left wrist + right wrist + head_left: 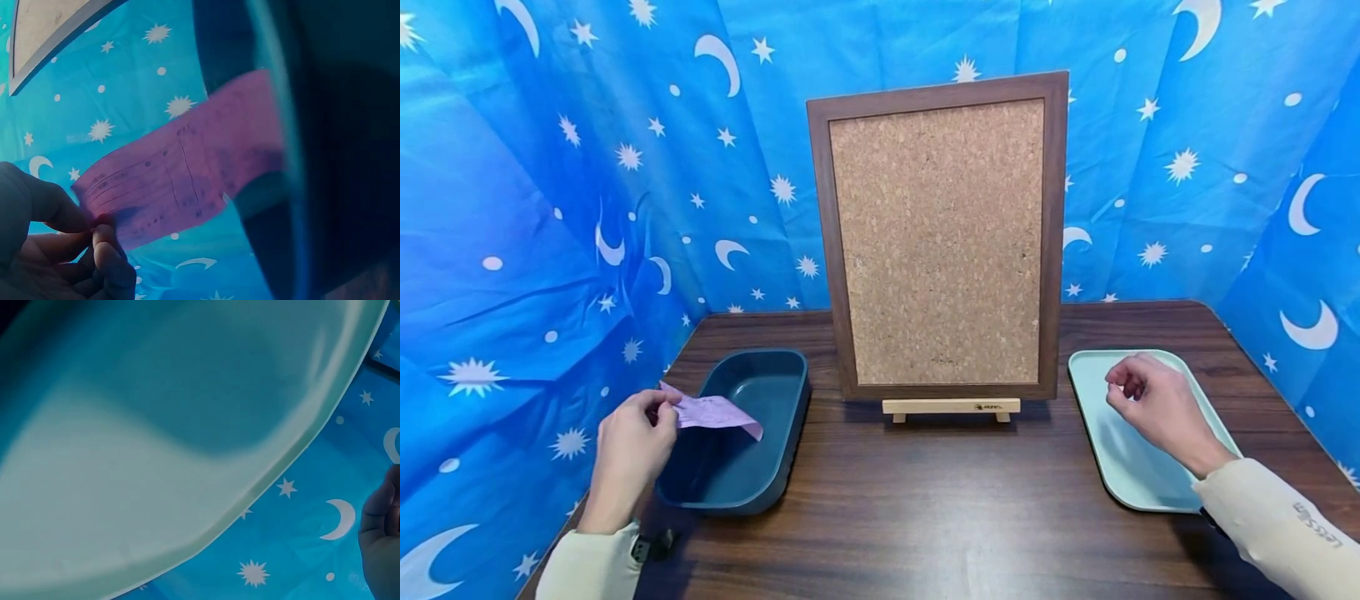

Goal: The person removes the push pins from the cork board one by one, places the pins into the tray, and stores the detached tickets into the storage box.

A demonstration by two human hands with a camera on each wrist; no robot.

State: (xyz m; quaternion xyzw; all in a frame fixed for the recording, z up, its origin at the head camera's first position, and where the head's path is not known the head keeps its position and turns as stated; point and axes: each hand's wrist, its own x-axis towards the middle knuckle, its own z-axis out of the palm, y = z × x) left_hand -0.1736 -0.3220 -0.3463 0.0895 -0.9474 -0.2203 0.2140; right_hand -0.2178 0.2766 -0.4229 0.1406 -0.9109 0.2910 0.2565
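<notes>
My left hand (634,442) pinches one end of a pinkish-purple paper slip (718,413) between thumb and fingers. The slip stretches rightward over a dark teal bin (799,379), its free end drooping. Printed lines and dark marks cover the slip (181,172) in the left wrist view. Above a pale green tray (1123,479) is my right hand (1161,408), fingers curled and thumb close to the index fingertip. I cannot tell whether something small sits between them. Only a part of that hand (381,537) enters the right wrist view, at its right edge.
A brown-framed cork board (943,250) stands between bin and tray on a small wooden easel (951,407). Underneath is a dark wood table (925,500). Blue cloth (760,150) with moons and stars hangs behind and at both sides.
</notes>
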